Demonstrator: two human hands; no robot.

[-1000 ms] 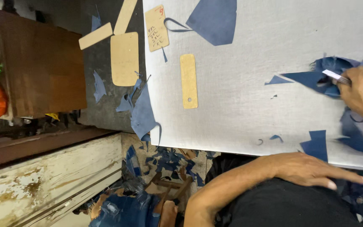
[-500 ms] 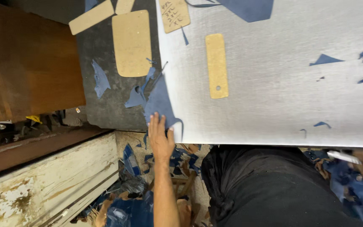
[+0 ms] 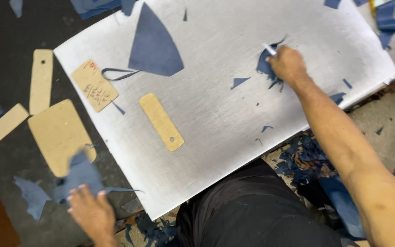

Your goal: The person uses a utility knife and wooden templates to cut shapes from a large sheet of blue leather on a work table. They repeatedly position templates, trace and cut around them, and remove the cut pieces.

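Observation:
My right hand (image 3: pixel 288 64) rests on the silver metal sheet (image 3: pixel 234 105), closed around a small white-tipped tool (image 3: pixel 269 48) and pressing on a crumpled blue scrap (image 3: pixel 266 67). My left hand (image 3: pixel 91 211) reaches down left of the sheet and lies on a blue fabric piece (image 3: pixel 81 174) on the dark floor, fingers spread over it. A large blue cone-shaped cut piece (image 3: pixel 154 45) lies near the sheet's top. A long tan cardboard template with a hole (image 3: pixel 161 121) lies mid-sheet.
A tan square template with writing (image 3: pixel 94 85) overhangs the sheet's left edge beside a thin blue loop (image 3: pixel 117 73). More tan templates (image 3: pixel 59 135) (image 3: pixel 40 80) (image 3: pixel 1 129) lie on the dark floor. Blue offcuts (image 3: pixel 307 155) pile below the sheet's lower edge by my black-trousered knee.
The view has swung right and down. My right hand has come back onto the sheet, on the crumpled scrap. My left hand has moved from the sheet's edge down to the blue piece on the floor.

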